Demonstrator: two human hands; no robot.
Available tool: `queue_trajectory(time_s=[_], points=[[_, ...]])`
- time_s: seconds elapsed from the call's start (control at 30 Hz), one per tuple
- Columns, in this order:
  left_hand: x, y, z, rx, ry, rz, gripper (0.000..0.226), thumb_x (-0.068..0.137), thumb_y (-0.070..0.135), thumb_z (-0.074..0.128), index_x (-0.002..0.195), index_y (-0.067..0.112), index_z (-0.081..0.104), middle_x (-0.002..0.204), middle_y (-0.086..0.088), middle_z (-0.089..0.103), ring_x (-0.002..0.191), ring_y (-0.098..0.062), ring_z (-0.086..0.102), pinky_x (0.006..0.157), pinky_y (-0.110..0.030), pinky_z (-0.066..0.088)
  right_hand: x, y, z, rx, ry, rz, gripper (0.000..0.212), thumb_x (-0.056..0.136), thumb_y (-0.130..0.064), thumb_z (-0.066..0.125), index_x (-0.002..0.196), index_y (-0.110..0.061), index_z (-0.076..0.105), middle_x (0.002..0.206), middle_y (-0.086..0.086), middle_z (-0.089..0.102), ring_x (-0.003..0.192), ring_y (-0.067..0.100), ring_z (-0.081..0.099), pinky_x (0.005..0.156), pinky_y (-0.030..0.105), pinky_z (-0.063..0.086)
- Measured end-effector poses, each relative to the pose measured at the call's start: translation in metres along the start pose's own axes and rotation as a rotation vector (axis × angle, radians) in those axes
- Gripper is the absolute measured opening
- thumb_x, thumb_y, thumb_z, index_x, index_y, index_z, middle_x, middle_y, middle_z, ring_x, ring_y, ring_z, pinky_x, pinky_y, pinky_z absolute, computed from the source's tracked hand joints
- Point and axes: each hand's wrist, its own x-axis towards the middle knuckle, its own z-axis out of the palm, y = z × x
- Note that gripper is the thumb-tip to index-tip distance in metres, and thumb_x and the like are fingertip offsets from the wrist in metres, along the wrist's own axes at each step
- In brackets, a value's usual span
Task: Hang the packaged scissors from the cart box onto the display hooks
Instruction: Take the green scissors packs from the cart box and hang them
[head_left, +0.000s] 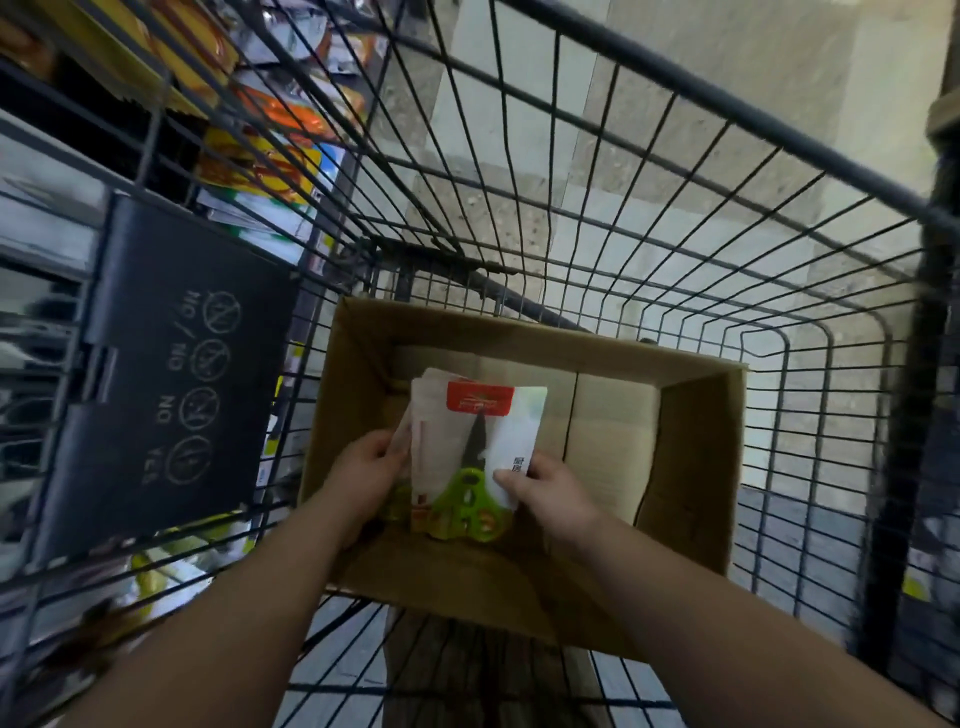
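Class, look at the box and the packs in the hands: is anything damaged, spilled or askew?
Nothing stands out. The left hand and right hand hold the packs at the open box; the stack is only slightly fanned at its top left.

A wire cart (727, 110) fills the frame. An open cardboard box (691, 467) sits on its bottom at lower centre, above a pale tiled floor (524, 130).

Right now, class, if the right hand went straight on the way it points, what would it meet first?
The scissors packs: the right hand pinches their right edge, pointing up-left across them. Past them, perhaps the box's left wall; depth is unclear.
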Motion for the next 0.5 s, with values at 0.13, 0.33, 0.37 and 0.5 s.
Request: queue_trajectory(time_s=[0.13, 0.33, 0.37, 0.5], points=[[-0.032, 0.014, -0.004, -0.096, 0.017, 0.013, 0.014, 0.099, 0.028, 0.050, 0.104, 0.022, 0.061, 0.104, -0.007, 0.066, 0.097, -0.027, 0.064, 0.083, -0.043, 0.053, -0.031, -0.018, -0.014, 0.063, -0.006, -0.052, 0.018, 0.095, -0.011, 0.053, 0.113, -0.012, 0.055, 0.109, 0.011, 0.065, 0.092, 0.024, 0.066, 0.078, 0.030, 0.057], [-0.070, 0.033, -0.012, -0.143, 0.149, 0.099, 0.030, 0.095, 0.018, 0.047, 0.122, 0.011, 0.059, 0.110, -0.012, 0.066, 0.098, -0.031, 0.063, 0.084, -0.044, 0.055, -0.071, -0.050, -0.022, -0.009, 0.118, -0.182, 0.025, 0.095, -0.013, 0.054, 0.117, -0.003, 0.058, 0.111, 0.014, 0.068, 0.099, 0.031, 0.066, 0.090, 0.044, 0.054], [-0.079, 0.036, -0.014, -0.153, 0.166, 0.116, 0.033, 0.093, 0.019, 0.048, 0.124, 0.011, 0.059, 0.113, -0.013, 0.066, 0.099, -0.032, 0.063, 0.087, -0.046, 0.054, -0.077, -0.055, -0.024, -0.007, 0.134, -0.198, 0.024, 0.094, -0.015, 0.054, 0.116, -0.006, 0.059, 0.110, 0.013, 0.068, 0.100, 0.031, 0.066, 0.093, 0.047, 0.052], [-0.119, 0.046, -0.029, -0.175, 0.229, 0.164, 0.035, 0.092, 0.019, 0.050, 0.124, 0.007, 0.058, 0.112, -0.021, 0.066, 0.101, -0.039, 0.063, 0.092, -0.052, 0.052, -0.112, -0.077, -0.029, 0.001, 0.157, -0.262, 0.023, 0.093, -0.020, 0.055, 0.112, -0.010, 0.059, 0.106, 0.013, 0.070, 0.094, 0.030, 0.068, 0.091, 0.050, 0.053]])
